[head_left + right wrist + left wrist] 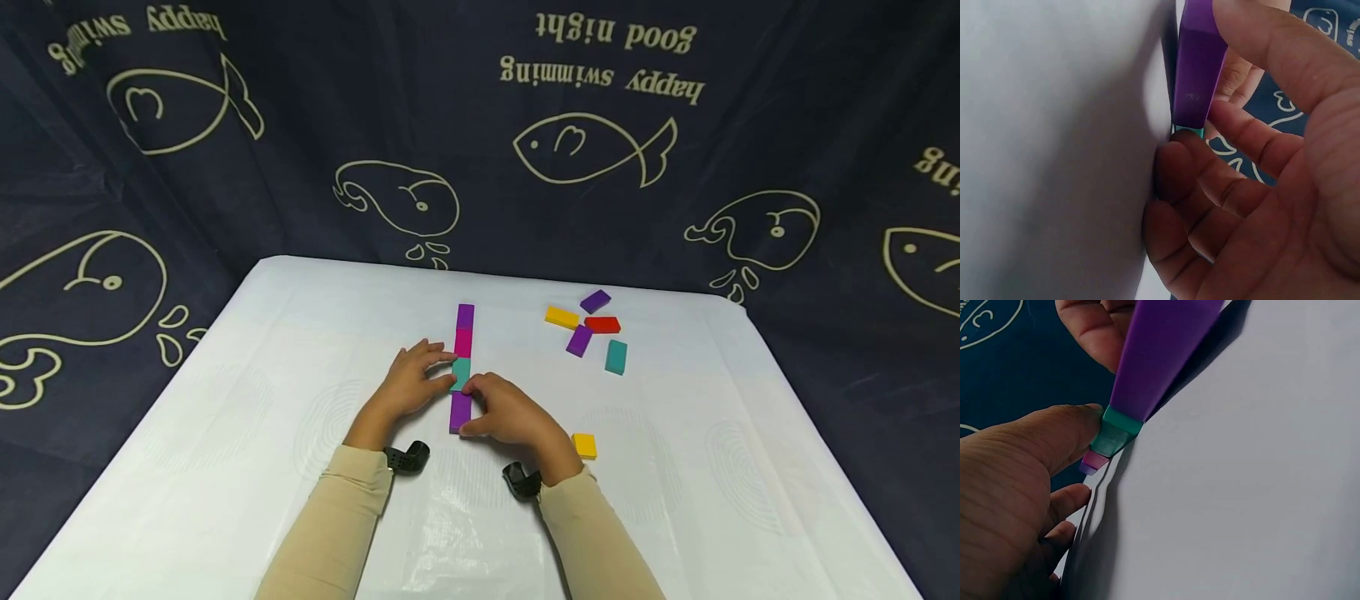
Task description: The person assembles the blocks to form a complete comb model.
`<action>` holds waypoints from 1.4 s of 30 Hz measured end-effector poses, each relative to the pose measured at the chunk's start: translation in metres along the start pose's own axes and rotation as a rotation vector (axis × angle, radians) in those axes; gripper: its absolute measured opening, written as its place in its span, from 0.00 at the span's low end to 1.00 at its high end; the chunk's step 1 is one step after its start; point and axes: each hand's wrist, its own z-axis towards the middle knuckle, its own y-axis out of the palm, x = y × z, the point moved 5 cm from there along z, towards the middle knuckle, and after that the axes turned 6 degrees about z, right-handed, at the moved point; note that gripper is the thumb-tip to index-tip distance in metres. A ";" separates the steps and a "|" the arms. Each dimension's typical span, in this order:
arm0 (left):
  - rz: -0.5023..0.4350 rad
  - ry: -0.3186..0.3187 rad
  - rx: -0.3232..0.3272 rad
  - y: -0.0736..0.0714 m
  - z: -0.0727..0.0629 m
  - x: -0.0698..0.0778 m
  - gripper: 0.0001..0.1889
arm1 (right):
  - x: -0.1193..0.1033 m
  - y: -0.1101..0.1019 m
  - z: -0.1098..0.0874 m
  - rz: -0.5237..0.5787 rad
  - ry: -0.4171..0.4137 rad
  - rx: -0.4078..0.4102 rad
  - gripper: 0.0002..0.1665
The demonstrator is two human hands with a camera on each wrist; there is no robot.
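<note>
A straight row of blocks lies on the white table: a purple block (461, 411) nearest, then a teal block (462, 372), a magenta block (463, 342) and another purple block (466, 316) at the far end. My right hand (513, 410) pinches the near purple block lengthwise, thumb by its near end and index finger where it meets the teal one. My left hand (410, 381) touches the left side of the teal block with thumb and index finger, its fingers fairly straight. The right wrist view shows the purple block (1197, 78) close up, hiding most of the row.
A yellow block (584, 447) lies right of my right wrist. Farther off at the back right are a loose yellow block (562, 317), a red block (602, 325), a teal block (616, 357) and two purple blocks (579, 341). Dark printed cloth (480, 217) hangs behind the table (720, 467).
</note>
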 end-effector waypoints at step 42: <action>-0.011 -0.017 -0.006 0.000 0.000 0.000 0.21 | -0.006 0.003 0.003 -0.127 -0.052 0.028 0.27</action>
